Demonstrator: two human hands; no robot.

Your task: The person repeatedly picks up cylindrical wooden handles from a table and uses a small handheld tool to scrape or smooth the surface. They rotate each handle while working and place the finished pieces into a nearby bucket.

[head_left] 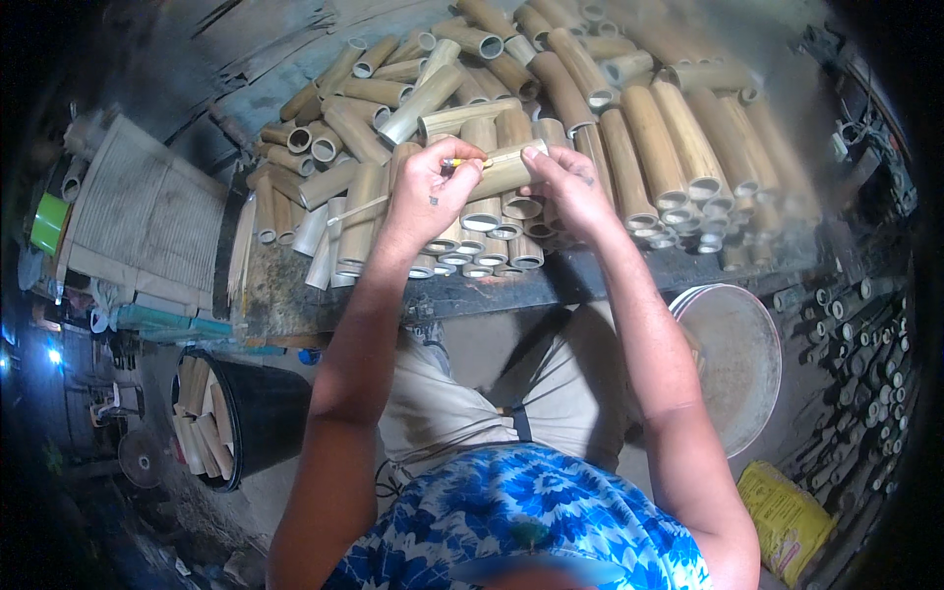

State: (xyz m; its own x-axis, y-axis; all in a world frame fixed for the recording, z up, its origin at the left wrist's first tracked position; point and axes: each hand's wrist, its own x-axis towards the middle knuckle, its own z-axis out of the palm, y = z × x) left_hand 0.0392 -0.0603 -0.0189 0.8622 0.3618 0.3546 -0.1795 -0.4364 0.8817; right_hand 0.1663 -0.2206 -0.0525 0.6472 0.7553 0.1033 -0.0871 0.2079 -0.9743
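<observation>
Left hand (433,192) pinched round yellow pencil (451,162); right hand (575,187) closed on bamboo tube (509,176), over pile's (629,167) near side — risk: slack right thumb, tube rolls, pencil skids.

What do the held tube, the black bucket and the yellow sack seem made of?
Held tube: probably bamboo, smooth; tan like the hollow piled tubes.
Black bucket: apparently plastic, smooth; evenly dark, faintly shiny wall.
Yellow sack: perhaps plastic, film or woven unclear; printed, bulging surface.
</observation>
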